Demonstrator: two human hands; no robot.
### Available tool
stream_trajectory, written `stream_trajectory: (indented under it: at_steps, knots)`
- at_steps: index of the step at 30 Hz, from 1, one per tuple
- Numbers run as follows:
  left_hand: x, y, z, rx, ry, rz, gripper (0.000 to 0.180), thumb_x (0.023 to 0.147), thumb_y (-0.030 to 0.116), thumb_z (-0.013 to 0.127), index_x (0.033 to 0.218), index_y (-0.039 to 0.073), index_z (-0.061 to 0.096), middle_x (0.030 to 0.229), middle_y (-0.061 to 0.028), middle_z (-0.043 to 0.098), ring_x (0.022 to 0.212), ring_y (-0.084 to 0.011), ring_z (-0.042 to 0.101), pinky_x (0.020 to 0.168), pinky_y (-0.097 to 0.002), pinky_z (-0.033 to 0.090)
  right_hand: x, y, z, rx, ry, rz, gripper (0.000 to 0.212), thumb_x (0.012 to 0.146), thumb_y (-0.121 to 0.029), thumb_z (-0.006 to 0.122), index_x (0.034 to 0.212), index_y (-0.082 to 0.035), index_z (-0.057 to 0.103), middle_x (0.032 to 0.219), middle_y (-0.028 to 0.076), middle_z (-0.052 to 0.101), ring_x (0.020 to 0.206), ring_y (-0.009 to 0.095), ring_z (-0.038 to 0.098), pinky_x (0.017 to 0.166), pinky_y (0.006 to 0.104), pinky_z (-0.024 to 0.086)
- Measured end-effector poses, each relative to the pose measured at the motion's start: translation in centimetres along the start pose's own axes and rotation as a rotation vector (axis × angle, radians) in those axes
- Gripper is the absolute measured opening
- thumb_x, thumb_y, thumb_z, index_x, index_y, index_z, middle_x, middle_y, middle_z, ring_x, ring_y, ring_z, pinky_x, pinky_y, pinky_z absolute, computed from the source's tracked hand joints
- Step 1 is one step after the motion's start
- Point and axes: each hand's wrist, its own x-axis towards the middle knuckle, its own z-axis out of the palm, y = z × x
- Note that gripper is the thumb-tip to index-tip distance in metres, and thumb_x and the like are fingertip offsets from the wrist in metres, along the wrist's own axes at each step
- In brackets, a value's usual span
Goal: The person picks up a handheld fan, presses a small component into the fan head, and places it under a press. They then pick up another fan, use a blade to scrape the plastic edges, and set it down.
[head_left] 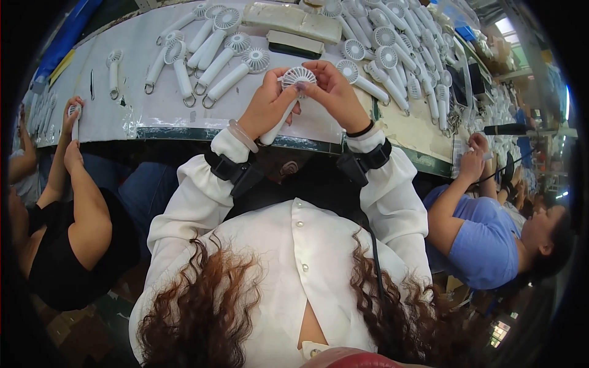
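Between my two hands is a white handheld fan (299, 75), its round slatted head up and its handle slanting down to the left, over the table's near edge. My left hand (268, 105) is closed round the fan, with its thumb by the head. From the other side my right hand (331, 92) grips the fan head, thumb pressed on its lower rim and fingers behind. Left of my hands lie several more white fans (222, 69) with metal loops at their handle ends. Another fan (363, 80) lies just right of my right hand.
The pale table (147, 126) has a dark green front edge. A large pile of white fans (399, 55) covers its right part. Beyond my hands lie a worn cream block (292, 22) and a dark green one (296, 46). Co-workers sit on both sides, the left one holding a fan (75, 111).
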Motion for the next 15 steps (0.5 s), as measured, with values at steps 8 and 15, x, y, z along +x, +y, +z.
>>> stream_trajectory:
  at_steps: [8, 15]
  knots:
    - [-0.3, 0.8, 0.7, -0.104, 0.032, 0.057, 0.045, 0.095, 0.014, 0.05, 0.133, 0.002, 0.029, 0.097, -0.0103, 0.059, 0.073, -0.0132, 0.06, 0.055, -0.0255, 0.049, 1.8, -0.8, -0.7, -0.054, 0.069, -0.064, 0.042, 0.091, -0.01, 0.064, 0.126, 0.0, 0.045, 0.105, 0.008, 0.063, 0.096, 0.012, 0.06, 0.086, 0.0239, 0.047]
    - [0.8, 1.7, 0.1, 0.489, 0.046, 0.118, 0.046, 0.091, 0.016, 0.054, 0.131, 0.005, 0.033, 0.096, -0.0157, 0.062, 0.077, -0.0262, 0.064, 0.061, -0.0372, 0.05, 6.0, -1.0, -3.5, -0.151, 0.23, -0.048, 0.043, 0.09, -0.018, 0.066, 0.124, -0.001, 0.045, 0.099, 0.007, 0.065, 0.09, 0.01, 0.058, 0.076, 0.022, 0.046]
